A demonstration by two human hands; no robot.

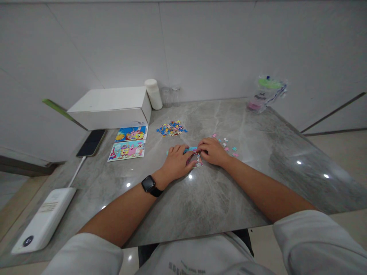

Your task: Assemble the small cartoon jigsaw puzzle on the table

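Observation:
A partly joined jigsaw puzzle (198,161) lies on the table between my hands, its pink, white and light blue parts showing around the fingers. My left hand (178,162) rests over its left side, fingers stretched out and thumb spread along the lower edge. At the upper right of the puzzle, my right hand (213,151) has its fingertips pinched together on a small jigsaw piece, mostly hidden by the fingers. Several loose pink and teal pieces (226,149) are scattered just beyond the right hand. Farther back sits a heap of mixed blue and yellow pieces (172,128).
Two cartoon picture cards (127,150) lie left of the heap, before a white box (114,107). A white bottle (154,94) and clear glasses (175,96) stand by the wall. A phone (91,143) is cabled to a power bank (44,219). A plastic bag (265,94) sits back right.

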